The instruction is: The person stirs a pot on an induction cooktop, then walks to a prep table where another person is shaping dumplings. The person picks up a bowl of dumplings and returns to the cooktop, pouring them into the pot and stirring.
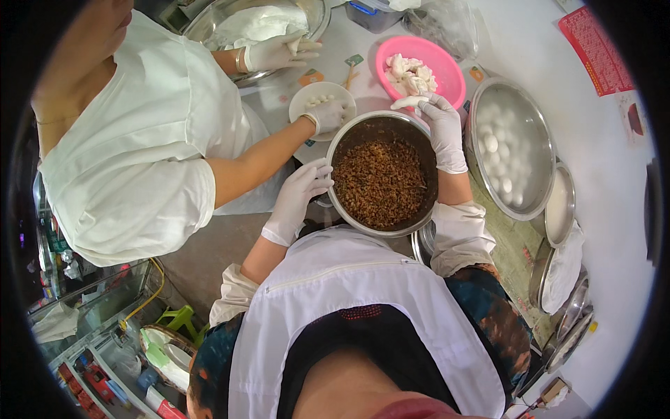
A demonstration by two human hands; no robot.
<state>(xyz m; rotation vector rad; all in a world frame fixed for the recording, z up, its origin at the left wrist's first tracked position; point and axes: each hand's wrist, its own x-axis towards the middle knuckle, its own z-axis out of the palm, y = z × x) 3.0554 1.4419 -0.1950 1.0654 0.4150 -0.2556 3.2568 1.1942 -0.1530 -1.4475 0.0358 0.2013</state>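
A deep metal pot (386, 229) of brown crumbly filling (379, 183) stands right before me. My left hand (303, 194), in a white glove, rests against its left rim with fingers apart and nothing in them. Over the pot's upper right rim, my right hand (442, 125), also gloved, pinches a long piece of white dough (408, 102) between thumb and fingers. Just beyond it, a pink plastic bowl (451, 78) holds lumps of white dough (411, 73). A white plate (301, 97) with small white balls (318, 99) is at the pot's upper left.
A co-worker at the left has one gloved hand (327, 116) over the plate and another (277, 51) by a large metal basin (319, 26) of white flour or dough. At right stand a metal basin (547, 152) of white balls in liquid and a smaller bowl (560, 204).
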